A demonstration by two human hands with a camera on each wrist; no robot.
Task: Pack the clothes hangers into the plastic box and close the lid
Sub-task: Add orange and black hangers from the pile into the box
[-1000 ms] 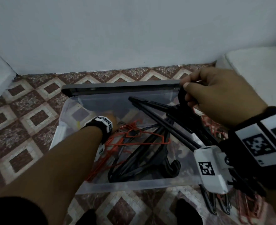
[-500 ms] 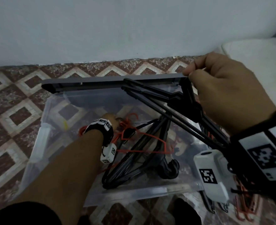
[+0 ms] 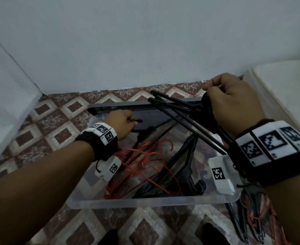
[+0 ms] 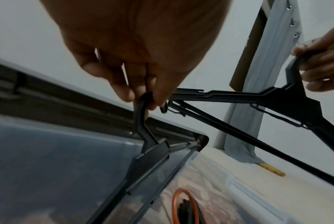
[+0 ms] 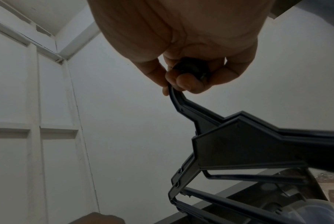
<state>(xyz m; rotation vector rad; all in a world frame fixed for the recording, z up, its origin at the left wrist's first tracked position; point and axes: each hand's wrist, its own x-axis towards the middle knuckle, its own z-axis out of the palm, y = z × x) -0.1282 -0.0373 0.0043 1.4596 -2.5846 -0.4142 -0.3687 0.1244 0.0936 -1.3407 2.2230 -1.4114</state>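
A clear plastic box (image 3: pixel 154 200) sits open on the tiled floor, its grey lid (image 3: pixel 128 106) standing along the far side. Inside lie red wire hangers (image 3: pixel 145 161) and black plastic hangers (image 3: pixel 186 170). My left hand (image 3: pixel 129 121) is over the box's back part and pinches the hook of one black hanger (image 4: pixel 143 106), which hangs down against the lid. My right hand (image 3: pixel 214 92) grips the hooks of a bundle of black hangers (image 3: pixel 186 112) held above the box's right rear corner; in the right wrist view the fingers (image 5: pixel 189 81) curl round those hooks.
More black and red hangers (image 3: pixel 251 223) lie on the floor beside the box's right front corner, under my right forearm. A white mattress (image 3: pixel 283 89) borders the right side, a white panel (image 3: pixel 4 85) the left, and the wall runs behind the lid.
My left hand rose from the box floor to the back by the lid and now pinches a black hanger's hook. My right hand lifted its bundle higher and farther back.
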